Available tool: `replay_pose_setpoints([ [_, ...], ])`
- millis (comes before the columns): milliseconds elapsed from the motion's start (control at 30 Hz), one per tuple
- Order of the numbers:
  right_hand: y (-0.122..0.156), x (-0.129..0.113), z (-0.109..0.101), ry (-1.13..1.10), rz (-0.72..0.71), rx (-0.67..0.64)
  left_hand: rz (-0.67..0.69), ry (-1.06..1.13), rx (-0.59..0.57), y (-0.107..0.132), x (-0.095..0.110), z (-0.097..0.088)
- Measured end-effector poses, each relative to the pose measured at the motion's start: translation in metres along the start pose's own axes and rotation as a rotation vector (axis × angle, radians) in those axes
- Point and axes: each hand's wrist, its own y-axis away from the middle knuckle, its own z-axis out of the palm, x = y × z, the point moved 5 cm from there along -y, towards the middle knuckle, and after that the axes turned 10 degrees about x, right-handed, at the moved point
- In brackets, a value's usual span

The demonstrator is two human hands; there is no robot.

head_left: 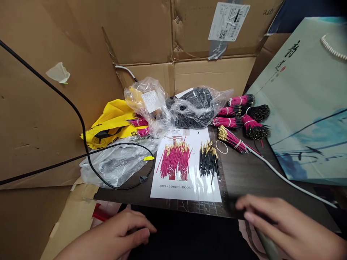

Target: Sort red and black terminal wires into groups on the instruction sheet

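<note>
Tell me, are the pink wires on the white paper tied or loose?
Loose: the pink wires lie spread on the white paper, no band visible around them; a bundle at right wears one.

The wires (pixel 175 160) look metal-tipped, the cardboard (pixel 143 36) matt.

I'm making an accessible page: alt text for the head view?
Gold-tipped pink wires and black wires lie in separate piles on a printed sheet on a dark table; the left hand and right hand are near its front edge.
</note>
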Motion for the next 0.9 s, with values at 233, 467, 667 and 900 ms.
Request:
replay_pose_setpoints([
  [233,-0.073,-0.017,0.016,0.356,-0.2,0.143,0.801,-0.39,0.677,-0.075,0.13,0.002],
  [467,-0.081,-0.02,0.024,0.412,-0.334,0.213,0.89,-0.65,0.736,-0.116,0.145,0.031],
  [667,-0.081,-0.014,0.017,0.292,-0.336,0.312,0.859,-0.541,0.757,-0.09,0.128,-0.037],
  [900,-0.145,-0.068,-0.018,0.091,-0.39,0.378,0.33,-0.805,1.118,-0.09,0.068,-0.12],
])
